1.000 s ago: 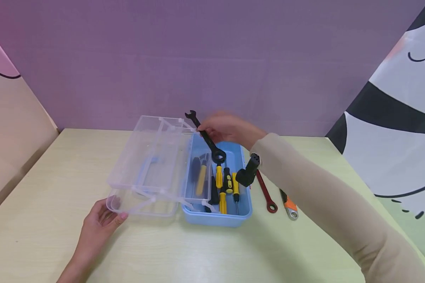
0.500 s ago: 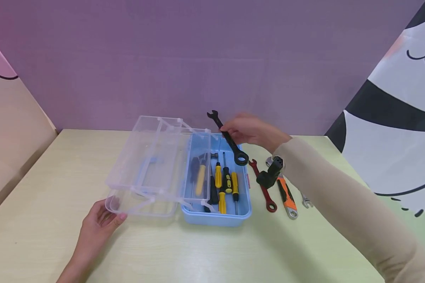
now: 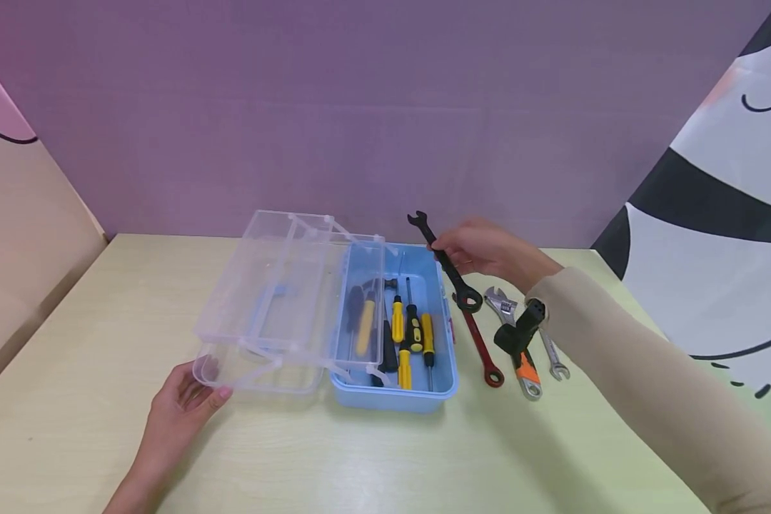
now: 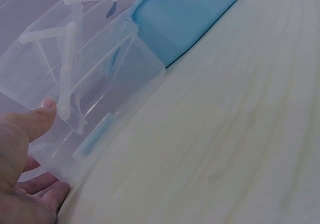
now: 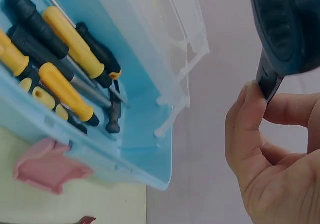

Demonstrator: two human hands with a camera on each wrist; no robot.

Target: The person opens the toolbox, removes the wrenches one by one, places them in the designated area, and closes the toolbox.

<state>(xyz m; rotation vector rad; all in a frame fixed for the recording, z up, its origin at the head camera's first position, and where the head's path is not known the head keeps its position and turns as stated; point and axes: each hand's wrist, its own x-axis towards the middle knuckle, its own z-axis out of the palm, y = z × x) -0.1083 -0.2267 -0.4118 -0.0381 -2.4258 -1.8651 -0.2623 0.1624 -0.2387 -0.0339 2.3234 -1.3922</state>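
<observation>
My right hand (image 3: 485, 250) pinches a black combination wrench (image 3: 448, 268) by its shaft. The wrench is tilted above the table just right of the blue toolbox (image 3: 395, 401), its ring end lowest. In the right wrist view that ring end looms close to the camera, beyond the fingertips. My left hand (image 3: 175, 414) holds the outer end of the clear plastic lid (image 3: 231, 300), thumb on one side and fingers on the other. The lid, with trays hinged on white arms, hangs folded out to the left. Inside the toolbox lie several yellow-and-black screwdrivers (image 3: 427, 335) and a hammer (image 5: 114, 116).
On the table to the right of the toolbox lie a red wrench (image 3: 482, 350), an orange-handled adjustable wrench (image 3: 527, 375) and a small silver wrench (image 3: 555, 360). A pink latch (image 5: 50, 166) sticks out of the toolbox side. A purple wall (image 3: 385, 143) stands behind the table.
My right hand has carried the black wrench rightward, from above the toolbox to beyond its right side, and slightly lower. The left hand and the lid stay where they were.
</observation>
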